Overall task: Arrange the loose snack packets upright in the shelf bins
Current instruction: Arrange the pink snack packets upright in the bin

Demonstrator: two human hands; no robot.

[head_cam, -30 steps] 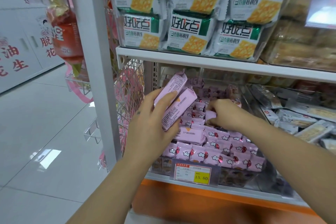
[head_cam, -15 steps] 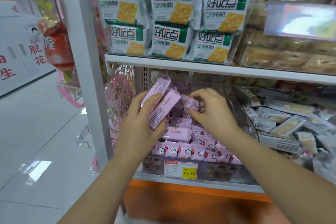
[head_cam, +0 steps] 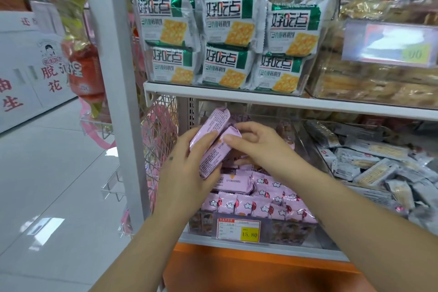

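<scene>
My left hand (head_cam: 187, 173) grips two long pink snack packets (head_cam: 214, 142), held slanted above a clear shelf bin (head_cam: 279, 232) full of pink packets. Along the bin's front stands a row of small pink packets (head_cam: 258, 206), upright, and one longer pink packet (head_cam: 233, 184) lies flat on top of them. My right hand (head_cam: 258, 144) reaches across from the right, its fingers curled against the upper end of the lower packet in my left hand. What lies under the right palm is hidden.
A yellow price tag (head_cam: 238, 230) hangs on the bin's front. Green-and-white cracker packs (head_cam: 227, 38) fill the shelf above. A neighbouring bin holds grey packets (head_cam: 369, 168). A white shelf post (head_cam: 120, 92) and pink wire basket (head_cam: 161, 140) stand at the left, with aisle floor beyond.
My right hand has come up out of the bin and moved left to the packets in my left hand. The left hand keeps its grip on both packets.
</scene>
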